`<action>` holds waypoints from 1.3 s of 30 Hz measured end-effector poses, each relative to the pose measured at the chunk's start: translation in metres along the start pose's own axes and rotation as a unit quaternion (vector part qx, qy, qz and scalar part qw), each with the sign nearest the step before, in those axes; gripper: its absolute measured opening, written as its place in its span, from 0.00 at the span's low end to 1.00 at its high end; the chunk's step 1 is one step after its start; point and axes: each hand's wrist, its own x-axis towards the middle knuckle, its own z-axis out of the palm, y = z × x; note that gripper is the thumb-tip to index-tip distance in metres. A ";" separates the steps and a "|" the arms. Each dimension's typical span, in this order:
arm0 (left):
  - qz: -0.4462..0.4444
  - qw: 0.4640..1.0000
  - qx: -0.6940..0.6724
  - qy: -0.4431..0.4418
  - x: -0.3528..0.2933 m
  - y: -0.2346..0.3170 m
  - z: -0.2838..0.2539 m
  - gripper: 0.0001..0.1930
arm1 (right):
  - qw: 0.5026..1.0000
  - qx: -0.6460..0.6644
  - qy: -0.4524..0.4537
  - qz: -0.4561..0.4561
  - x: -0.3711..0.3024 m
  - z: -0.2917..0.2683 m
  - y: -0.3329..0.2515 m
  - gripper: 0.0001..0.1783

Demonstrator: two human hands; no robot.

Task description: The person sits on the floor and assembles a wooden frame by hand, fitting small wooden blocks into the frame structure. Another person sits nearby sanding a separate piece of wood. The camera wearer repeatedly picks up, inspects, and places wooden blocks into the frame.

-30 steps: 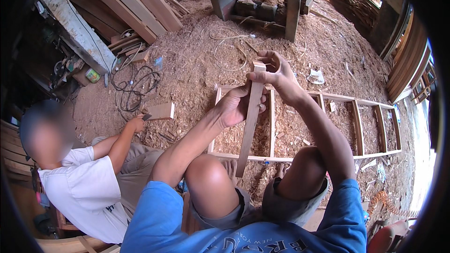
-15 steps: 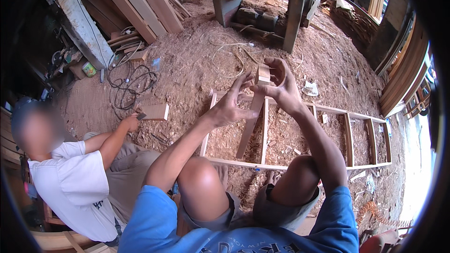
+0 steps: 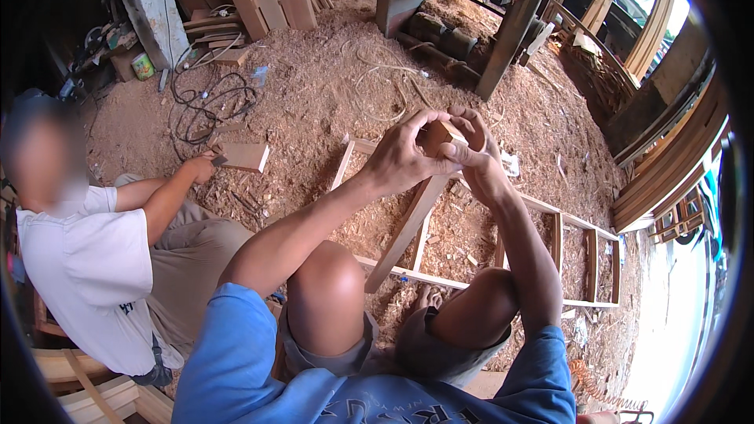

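Note:
Both my hands are up at the top end of a long wooden bar (image 3: 410,226), which slants down toward my knees. My left hand (image 3: 404,159) has its fingers bent round the left side of that end, the thumb pointing across toward the other thumb. On the right side, my right hand (image 3: 481,155) closes over the end with thumb and fingers. Part of the squared end shows between the hands; the fingers hide the rest. Below and behind the bar lies a ladder-like wooden frame (image 3: 559,245) with several crosspieces, on the shavings.
At the left a seated co-worker (image 3: 94,267) holds a dark tool against a short board (image 3: 245,156). Dark cable (image 3: 206,110) lies coiled beyond. A heavy machine stand (image 3: 503,47) is at the back; stacked planks (image 3: 675,161) line the right. Wood shavings cover the floor.
My left hand, open beside the bar before, has come in and closed round its top end. The bar's lower end has swung left and toward me. The whole view has shifted slightly.

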 end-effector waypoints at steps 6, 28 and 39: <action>-0.064 0.986 -0.141 0.065 -0.003 0.007 -0.010 0.32 | 0.997 0.034 -0.056 -0.042 0.000 -0.017 0.003 0.50; -0.024 0.753 -0.639 -0.156 -0.016 0.000 -0.034 0.46 | 0.766 -0.449 -0.020 -0.459 -0.030 0.036 -0.076 0.36; -0.067 0.785 -0.592 -0.172 -0.018 0.023 -0.018 0.44 | 0.817 -0.471 -0.002 -0.333 -0.041 0.054 -0.084 0.39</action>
